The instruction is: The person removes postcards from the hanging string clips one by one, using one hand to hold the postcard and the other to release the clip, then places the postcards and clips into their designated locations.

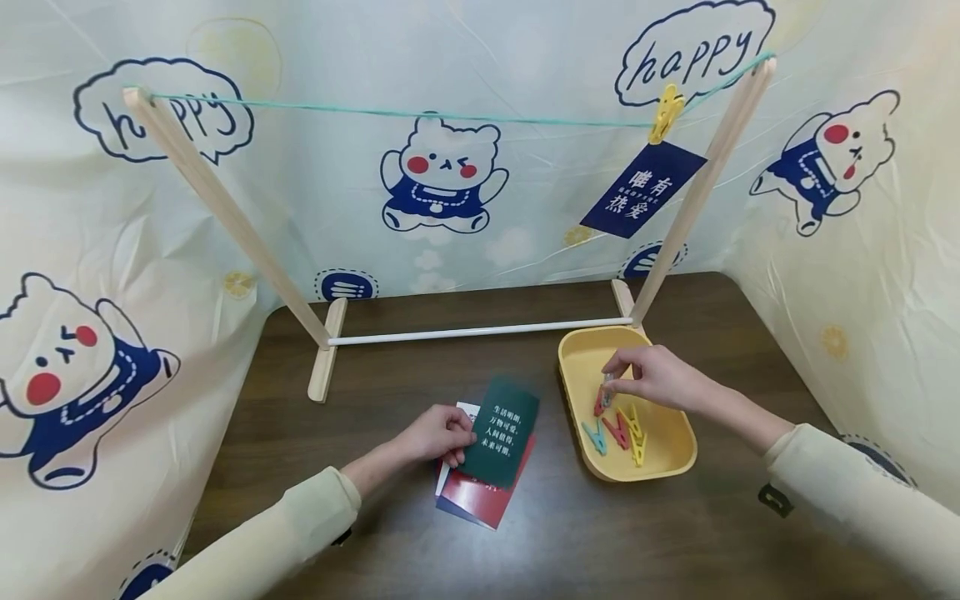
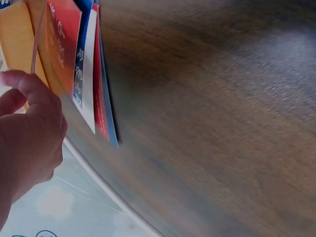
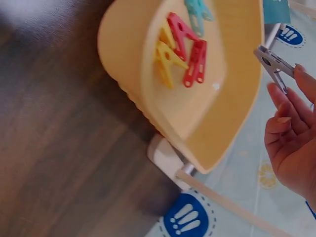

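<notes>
In the head view my left hand (image 1: 438,435) pinches a dark green card (image 1: 498,433) with white writing by its left edge. Beneath that card lies a small stack of cards, with a red card (image 1: 487,500) showing at the front. My right hand (image 1: 654,377) is over the yellow tray (image 1: 567,400). Between its thumb and fingers it pinches a grey clothespin (image 3: 274,68), seen best in the right wrist view. Several red, yellow and teal clothespins lie in the tray, among them a teal clothespin (image 1: 595,437) and a yellow clothespin (image 1: 637,446).
Behind the tray stands a wooden frame (image 1: 225,217) with a teal string (image 1: 420,114) tied across its top. At the right, a yellow clothespin (image 1: 666,115) holds a dark blue card (image 1: 643,190) on the string. A white rod (image 1: 480,332) joins the frame's feet.
</notes>
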Demonstrator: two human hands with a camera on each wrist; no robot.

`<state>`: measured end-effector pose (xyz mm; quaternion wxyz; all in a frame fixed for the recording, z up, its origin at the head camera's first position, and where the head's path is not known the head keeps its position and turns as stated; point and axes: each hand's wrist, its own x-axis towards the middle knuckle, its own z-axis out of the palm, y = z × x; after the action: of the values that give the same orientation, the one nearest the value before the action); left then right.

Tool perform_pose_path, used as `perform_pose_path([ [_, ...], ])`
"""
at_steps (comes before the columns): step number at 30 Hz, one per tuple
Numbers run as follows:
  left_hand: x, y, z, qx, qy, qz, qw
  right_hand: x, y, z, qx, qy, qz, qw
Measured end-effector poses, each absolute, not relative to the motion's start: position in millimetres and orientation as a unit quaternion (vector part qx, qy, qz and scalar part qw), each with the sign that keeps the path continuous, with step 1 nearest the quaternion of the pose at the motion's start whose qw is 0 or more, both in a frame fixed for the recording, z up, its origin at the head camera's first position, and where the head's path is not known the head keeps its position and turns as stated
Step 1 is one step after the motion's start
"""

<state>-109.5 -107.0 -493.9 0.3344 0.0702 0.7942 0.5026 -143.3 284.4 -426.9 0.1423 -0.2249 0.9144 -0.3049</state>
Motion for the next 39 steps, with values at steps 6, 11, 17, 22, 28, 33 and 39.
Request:
perform_pose_path([
  [6,-101.3,-110.7,-497.3,0.084,0.813,0.458,0.349,-144.5,287.9,-438.6,-0.218,0.919,-0.279,0.175],
  [11,-97.5,-113.3,-497.5,0.116,0.862,0.367,0.331,-146.0,292.1,-439.2,-0.227,0.918,-0.265,0.187],
  [17,-99.3,-120.2,-505.9,0.147,0.872,0.329,0.332,-147.6,294.2,-436.6,-0.219,0.93,-0.213,0.202],
  [22,-100.1,-124.1,-516.3,0.169,0.883,0.297,0.32,-150.5,298.6,-437.8,-0.217,0.947,-0.135,0.193],
  [28,-96.1,-117.4,-501.7,0.143,0.906,0.261,0.301,-154.1,304.3,-437.0,-0.191,0.95,-0.113,0.218],
  [33,-98.1,-115.6,-498.1,0.138,0.916,0.247,0.283,-155.7,305.5,-437.2,-0.194,0.949,-0.123,0.218],
  [39,-104.2,-116.0,-496.9,0.146,0.928,0.242,0.242,-156.6,304.4,-439.4,-0.201,0.948,-0.121,0.216],
])
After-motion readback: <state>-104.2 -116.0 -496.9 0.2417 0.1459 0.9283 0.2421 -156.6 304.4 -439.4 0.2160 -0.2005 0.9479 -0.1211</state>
